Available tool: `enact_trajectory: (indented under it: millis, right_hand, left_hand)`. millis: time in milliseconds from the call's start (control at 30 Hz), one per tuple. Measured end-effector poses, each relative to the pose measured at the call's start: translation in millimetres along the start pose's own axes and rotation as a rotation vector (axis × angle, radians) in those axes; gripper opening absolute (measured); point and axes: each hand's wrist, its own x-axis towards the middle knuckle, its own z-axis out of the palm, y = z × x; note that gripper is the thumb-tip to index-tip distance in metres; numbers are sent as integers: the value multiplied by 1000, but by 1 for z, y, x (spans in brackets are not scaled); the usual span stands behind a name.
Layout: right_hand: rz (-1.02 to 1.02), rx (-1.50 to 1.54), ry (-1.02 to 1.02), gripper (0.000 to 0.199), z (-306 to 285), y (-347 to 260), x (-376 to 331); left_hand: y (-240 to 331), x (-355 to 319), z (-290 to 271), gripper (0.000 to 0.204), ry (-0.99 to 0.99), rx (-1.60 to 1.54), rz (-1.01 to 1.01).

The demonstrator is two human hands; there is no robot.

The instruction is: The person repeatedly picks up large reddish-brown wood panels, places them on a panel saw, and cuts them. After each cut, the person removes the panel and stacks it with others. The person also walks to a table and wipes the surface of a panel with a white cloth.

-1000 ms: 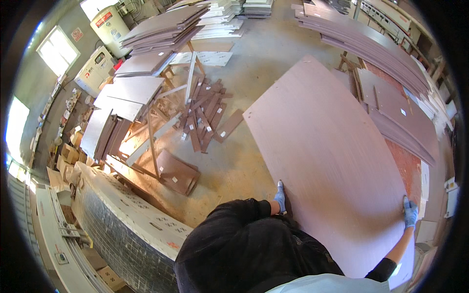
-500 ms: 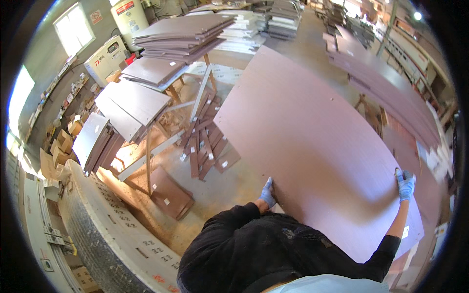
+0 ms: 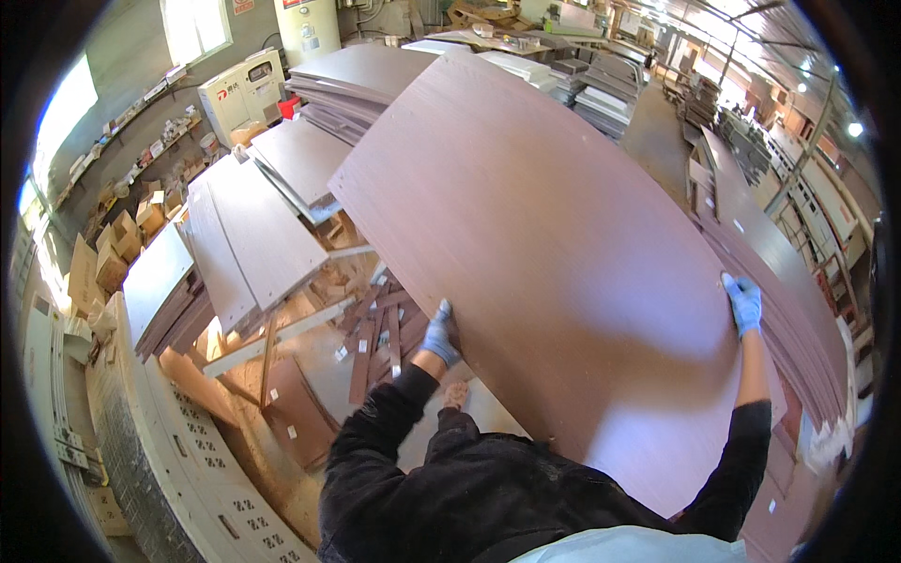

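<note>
A large brown wood-grain panel (image 3: 544, 244) slants across the middle of the view, held up off the floor in front of my body. My left hand (image 3: 440, 335), in a blue glove, grips its left edge, the thumb showing on top and the other fingers hidden beneath. On the right edge my gloved right hand (image 3: 744, 302) has hold of the same panel, its fingers curled at the rim. The far left corner of the panel overlaps the view of a stack of brown boards (image 3: 347, 70); whether they touch I cannot tell.
Flat boards (image 3: 253, 235) lie on a stand at the left. Narrow brown strips (image 3: 361, 352) and a loose brown panel (image 3: 298, 413) are on the floor below. Another tall board stack (image 3: 788, 291) stands at the right. Cardboard boxes (image 3: 117, 244) line the left wall.
The panel has been raised, and its far end has swung left toward the stacked boards. Both hands still hold its edges. My view has tilted up, and a foot now shows below my left hand.
</note>
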Motion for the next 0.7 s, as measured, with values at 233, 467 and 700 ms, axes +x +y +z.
enact_trajectory:
  millis: [233, 467, 700]
  right_hand:
    - [-77, -115, -173, 68, 177, -233, 257]
    - [-579, -21, -646, 72, 380, -357, 327]
    - [-984, -284, -405, 70, 406, -366, 241]
  left_hand:
    - [326, 84, 141, 45, 29, 175, 332]
    - [283, 172, 175, 42, -76, 209, 649]
    - [379, 223, 202, 65, 239, 327, 744]
